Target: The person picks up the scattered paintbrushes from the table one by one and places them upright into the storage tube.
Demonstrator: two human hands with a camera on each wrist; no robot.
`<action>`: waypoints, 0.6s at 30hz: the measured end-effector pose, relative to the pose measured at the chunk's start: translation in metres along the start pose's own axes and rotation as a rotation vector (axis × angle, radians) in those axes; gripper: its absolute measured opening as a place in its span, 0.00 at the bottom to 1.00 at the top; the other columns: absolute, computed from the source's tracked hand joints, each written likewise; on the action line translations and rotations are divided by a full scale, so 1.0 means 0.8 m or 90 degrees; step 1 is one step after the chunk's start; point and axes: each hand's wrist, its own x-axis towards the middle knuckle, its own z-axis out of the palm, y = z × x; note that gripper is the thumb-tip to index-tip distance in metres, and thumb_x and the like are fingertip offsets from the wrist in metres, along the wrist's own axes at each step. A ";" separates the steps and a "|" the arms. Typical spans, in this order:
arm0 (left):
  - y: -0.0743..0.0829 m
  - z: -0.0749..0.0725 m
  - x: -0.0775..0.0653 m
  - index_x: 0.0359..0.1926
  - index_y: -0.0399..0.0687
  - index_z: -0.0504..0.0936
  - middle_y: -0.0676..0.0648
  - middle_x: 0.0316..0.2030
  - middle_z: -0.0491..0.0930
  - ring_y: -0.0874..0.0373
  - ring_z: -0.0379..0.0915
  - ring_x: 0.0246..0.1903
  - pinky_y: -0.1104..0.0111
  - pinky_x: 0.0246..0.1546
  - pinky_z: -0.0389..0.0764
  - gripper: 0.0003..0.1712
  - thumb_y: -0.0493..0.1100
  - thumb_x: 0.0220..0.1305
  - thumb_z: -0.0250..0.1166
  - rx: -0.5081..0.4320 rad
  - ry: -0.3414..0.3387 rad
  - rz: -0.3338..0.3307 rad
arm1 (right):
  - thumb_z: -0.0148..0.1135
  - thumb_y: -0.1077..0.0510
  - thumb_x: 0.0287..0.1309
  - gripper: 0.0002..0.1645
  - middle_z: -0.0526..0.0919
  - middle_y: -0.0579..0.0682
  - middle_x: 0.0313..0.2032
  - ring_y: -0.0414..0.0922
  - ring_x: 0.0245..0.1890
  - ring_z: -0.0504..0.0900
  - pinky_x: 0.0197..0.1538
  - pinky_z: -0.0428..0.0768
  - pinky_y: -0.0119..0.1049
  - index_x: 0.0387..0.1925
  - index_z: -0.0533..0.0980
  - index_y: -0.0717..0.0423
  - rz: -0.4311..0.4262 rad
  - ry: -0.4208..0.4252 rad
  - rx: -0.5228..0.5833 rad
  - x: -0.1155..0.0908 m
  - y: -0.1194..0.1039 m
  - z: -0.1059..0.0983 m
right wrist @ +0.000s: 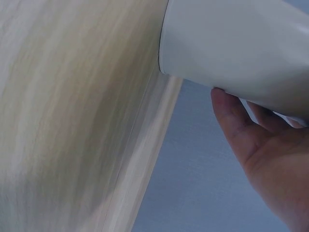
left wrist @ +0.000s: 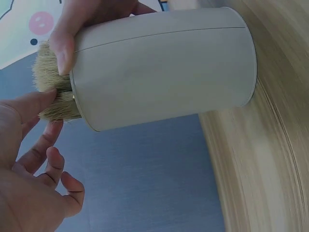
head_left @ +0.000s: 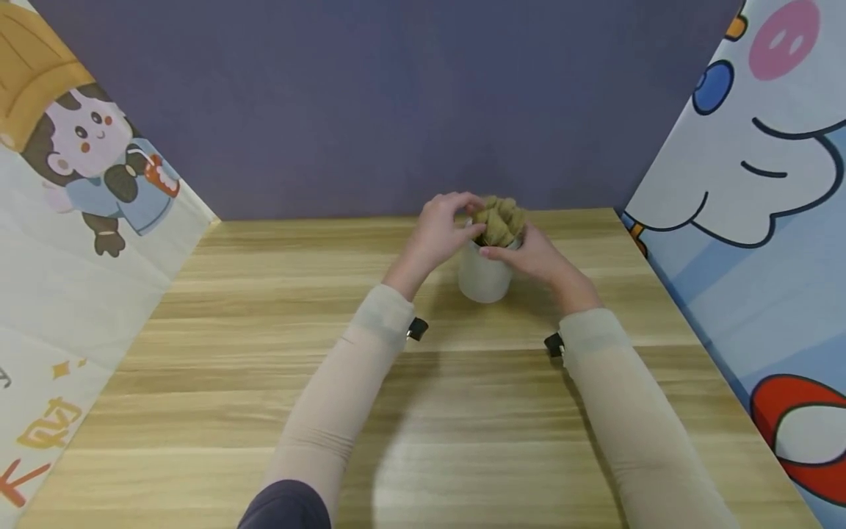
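A white cylindrical holder (head_left: pixel 485 283) stands on the wooden table near its back edge. Tan brushes (head_left: pixel 499 220) stick out of its top, bristle ends up; their handles are hidden inside. With thumb and index finger, my left hand (head_left: pixel 439 228) pinches one bristle tuft (left wrist: pixel 60 107) at the rim, while its other fingers curl loosely in the left wrist view. My right hand (head_left: pixel 538 257) grips the holder's upper right side, thumb over the front of the rim. Several right fingers press against the holder's wall (right wrist: pixel 231 43) in the right wrist view.
A wood-grain table (head_left: pixel 297 330) spreads around the holder. Behind it rises a dark blue-grey panel (head_left: pixel 370 110). Cartoon-printed panels stand at the left (head_left: pixel 152 294) and the right (head_left: pixel 727 220). Black wrist-strap pieces show at both cuffs.
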 end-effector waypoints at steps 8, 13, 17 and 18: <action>-0.004 0.012 -0.002 0.63 0.57 0.84 0.52 0.54 0.86 0.50 0.77 0.57 0.55 0.62 0.76 0.21 0.50 0.73 0.71 0.049 0.001 0.002 | 0.73 0.35 0.64 0.56 0.66 0.56 0.78 0.58 0.78 0.67 0.79 0.65 0.63 0.83 0.55 0.45 0.004 0.003 -0.001 -0.001 0.004 -0.001; -0.006 0.012 -0.005 0.64 0.58 0.84 0.53 0.52 0.86 0.53 0.76 0.55 0.55 0.61 0.76 0.22 0.50 0.72 0.72 0.050 0.015 -0.008 | 0.72 0.36 0.65 0.53 0.67 0.56 0.77 0.58 0.77 0.68 0.79 0.65 0.62 0.82 0.58 0.46 0.000 -0.001 0.002 0.000 0.002 0.000; -0.007 0.011 -0.006 0.65 0.59 0.82 0.53 0.51 0.85 0.54 0.76 0.56 0.55 0.60 0.78 0.23 0.52 0.72 0.72 0.042 0.006 -0.017 | 0.71 0.36 0.66 0.51 0.69 0.56 0.77 0.57 0.77 0.69 0.79 0.66 0.61 0.81 0.60 0.47 0.009 -0.004 0.002 0.000 0.002 0.001; -0.007 0.011 -0.006 0.65 0.59 0.82 0.53 0.51 0.84 0.54 0.76 0.56 0.55 0.60 0.78 0.23 0.52 0.73 0.72 0.034 0.003 -0.017 | 0.71 0.36 0.66 0.51 0.69 0.56 0.77 0.57 0.77 0.69 0.79 0.66 0.61 0.81 0.60 0.47 0.009 -0.005 0.002 0.000 0.002 0.001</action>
